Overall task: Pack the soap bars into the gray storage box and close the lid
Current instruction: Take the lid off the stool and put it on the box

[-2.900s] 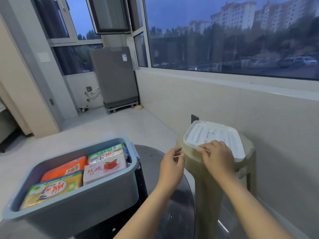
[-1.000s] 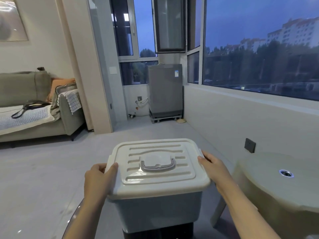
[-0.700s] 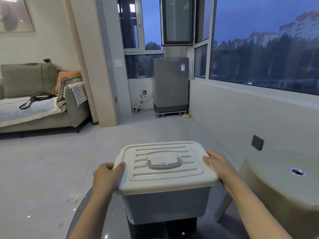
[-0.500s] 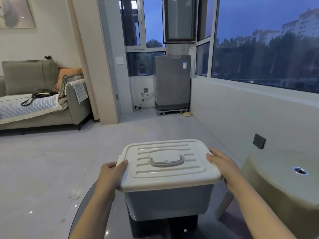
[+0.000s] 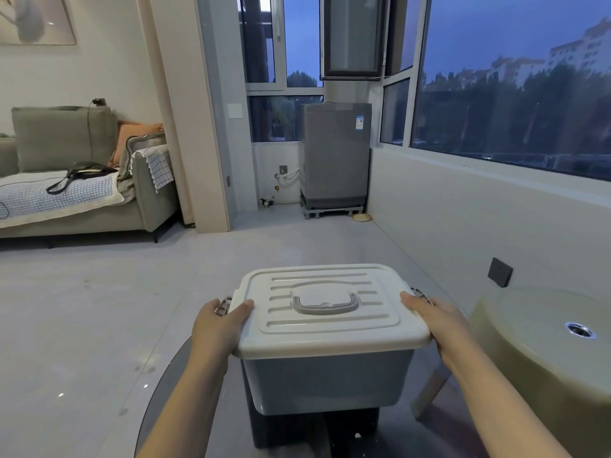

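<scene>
The gray storage box [image 5: 325, 380] stands on a round dark glass table [image 5: 185, 388] in front of me. Its white ribbed lid [image 5: 330, 312] with a gray handle [image 5: 325, 304] lies flat over the box. My left hand [image 5: 220, 322] grips the lid's left edge, thumb on top, fingers over a gray side latch [image 5: 224, 305]. On the right edge sits my right hand [image 5: 429, 317], covering the other latch [image 5: 421, 292]. The soap bars are hidden inside.
A beige plastic stool [image 5: 542, 355] stands close on the right. Beyond the table lie gray floor tiles, a washing machine [image 5: 335, 157] by the windows, a sofa [image 5: 76, 180] at the left and a low wall with a dark socket [image 5: 500, 272] on the right.
The lid went from the stool onto the box, hiding the soaps. Over the last second my hands stayed on the lid's two side edges; the gray latches now show by my fingers.
</scene>
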